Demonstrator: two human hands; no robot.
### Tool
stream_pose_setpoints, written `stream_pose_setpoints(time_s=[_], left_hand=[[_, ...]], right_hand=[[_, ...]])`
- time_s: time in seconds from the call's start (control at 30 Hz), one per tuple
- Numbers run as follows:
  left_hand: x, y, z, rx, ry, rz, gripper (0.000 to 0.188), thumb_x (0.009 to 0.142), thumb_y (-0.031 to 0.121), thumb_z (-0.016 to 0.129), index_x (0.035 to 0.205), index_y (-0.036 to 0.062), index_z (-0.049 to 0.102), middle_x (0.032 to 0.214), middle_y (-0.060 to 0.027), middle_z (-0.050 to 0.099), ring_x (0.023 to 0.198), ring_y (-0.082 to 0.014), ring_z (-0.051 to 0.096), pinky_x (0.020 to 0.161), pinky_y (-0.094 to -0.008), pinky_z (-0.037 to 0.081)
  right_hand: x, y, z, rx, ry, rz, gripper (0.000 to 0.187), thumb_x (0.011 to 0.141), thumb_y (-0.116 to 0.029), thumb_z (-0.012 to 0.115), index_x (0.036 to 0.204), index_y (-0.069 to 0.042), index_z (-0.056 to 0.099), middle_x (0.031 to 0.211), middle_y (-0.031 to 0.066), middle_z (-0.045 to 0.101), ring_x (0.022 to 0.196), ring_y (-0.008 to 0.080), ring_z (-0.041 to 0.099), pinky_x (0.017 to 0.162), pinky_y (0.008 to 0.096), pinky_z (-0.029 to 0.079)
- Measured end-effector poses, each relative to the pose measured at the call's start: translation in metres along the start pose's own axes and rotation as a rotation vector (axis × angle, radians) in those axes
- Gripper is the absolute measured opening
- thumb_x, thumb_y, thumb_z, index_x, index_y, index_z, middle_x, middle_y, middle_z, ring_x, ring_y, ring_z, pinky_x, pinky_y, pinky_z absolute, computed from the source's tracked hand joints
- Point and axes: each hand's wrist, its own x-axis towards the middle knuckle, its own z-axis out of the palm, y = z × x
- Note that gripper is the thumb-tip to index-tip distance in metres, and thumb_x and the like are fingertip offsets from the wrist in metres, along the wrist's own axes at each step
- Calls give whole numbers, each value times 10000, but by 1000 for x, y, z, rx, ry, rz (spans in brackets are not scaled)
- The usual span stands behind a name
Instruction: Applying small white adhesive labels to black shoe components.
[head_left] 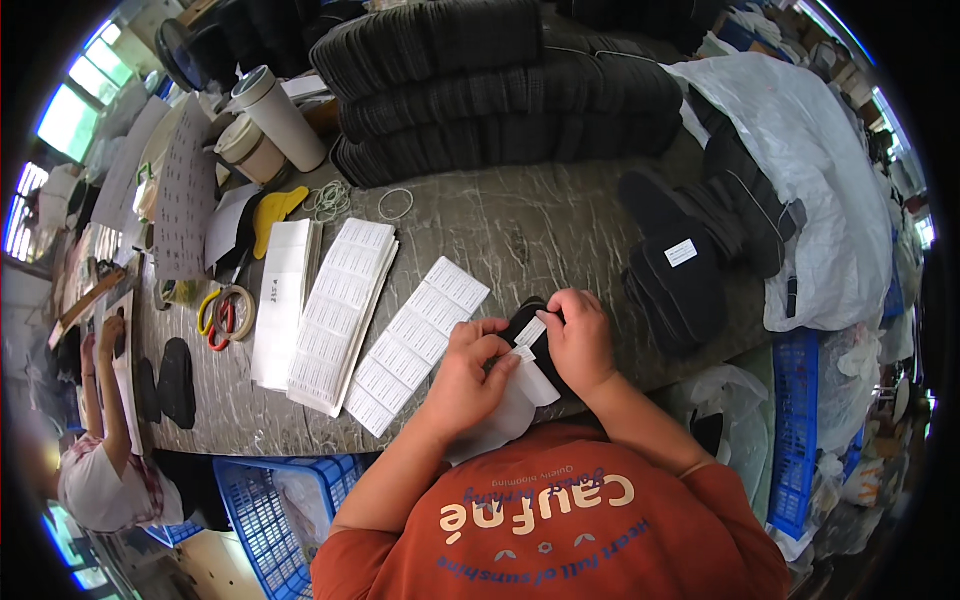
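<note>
The right hand [556, 314] is pinching a label [531, 331], nearly closed; the left hand [478, 372] is holding a strip [539, 384], fingers curled; the pad [543, 352] is lying between them, its length running roughly forward.

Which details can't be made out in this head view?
All in the head view:
Black insole: partly covered by the left hand and right hand.
Label sheet: print too small.
Blue basket: partly hidden by the red shirt.
Dark insole pile: partly under white plastic.
Co-worker: head blurred at the left rim.
</note>
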Motion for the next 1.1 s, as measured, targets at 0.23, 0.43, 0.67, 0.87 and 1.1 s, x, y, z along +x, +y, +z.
stream_pose_setpoints(time_s=[0.23,0.43,0.67,0.87,1.1], left_hand=[[11,1,-2,350,-64,180,89,752,54,707,823,25,663,1115,-103,630,977,-318,518,863,-403,435],[8,2,-6,386,-33,194,76,753,53,711,800,26,659,1077,-85,643,961,-315,518,862,-400,434],[2,15,-7,179,22,150,122,801,33,703,765,9,589,1022,-127,638,948,-304,535,836,-381,441],[-7,27,-5,35,12,99,154,808,99,717,789,5,596,885,-148,638,733,-314,610,634,-393,482],[-25,30,-17,406,-293,-18,175,810,148,723,781,12,615,918,-154,640,814,-306,622,678,-400,493]], right_hand=[[-16,12,-10,494,349,128,134,926,6,551,973,-41,434,897,47,458,772,114,468,698,258,432],[25,5,-121,248,496,136,160,930,-6,560,1074,-13,491,931,57,517,816,104,498,732,242,440],[16,-24,-115,-59,198,-163,220,760,10,677,963,-12,597,968,124,587,865,330,577,786,412,468],[-10,-31,-45,885,-534,404,45,905,-13,608,943,-1,587,819,6,588,752,52,541,656,224,471],[15,-5,-35,693,-291,379,10,887,-4,611,889,5,608,755,10,621,696,58,560,643,236,471]])
